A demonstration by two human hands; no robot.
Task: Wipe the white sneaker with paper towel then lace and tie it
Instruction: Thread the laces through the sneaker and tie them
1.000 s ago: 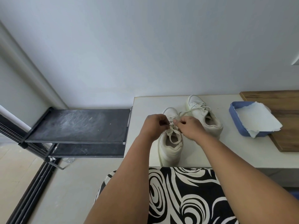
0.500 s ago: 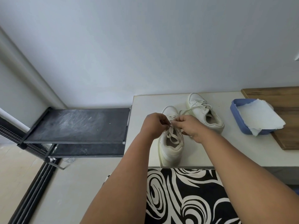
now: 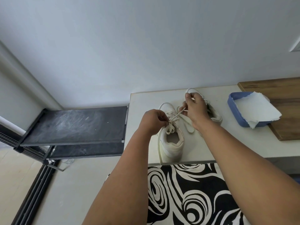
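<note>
The near white sneaker (image 3: 171, 140) stands at the front edge of the pale tabletop (image 3: 142, 101), heel toward the person, likely so the lacing faces away and both hands can reach over the tongue. The left hand (image 3: 153, 121) pinches the lace crossing (image 3: 172, 121) just above the sneaker's opening, apparently to pin the knot while it is drawn tight. The right hand (image 3: 195, 109), beyond and to the right of the sneaker, has thumb and fingers closed on a lace end (image 3: 180, 112), pulled out taut in a thin straight line. The lace is flat, soft cream cord; the sneaker's collar looks padded, its upper smooth. A second sneaker (image 3: 214, 113) lies just right of it, partly behind the right hand. Farther right, a torn, crinkled paper towel (image 3: 254, 109) drapes over a blue plastic tray (image 3: 232, 109).
</note>
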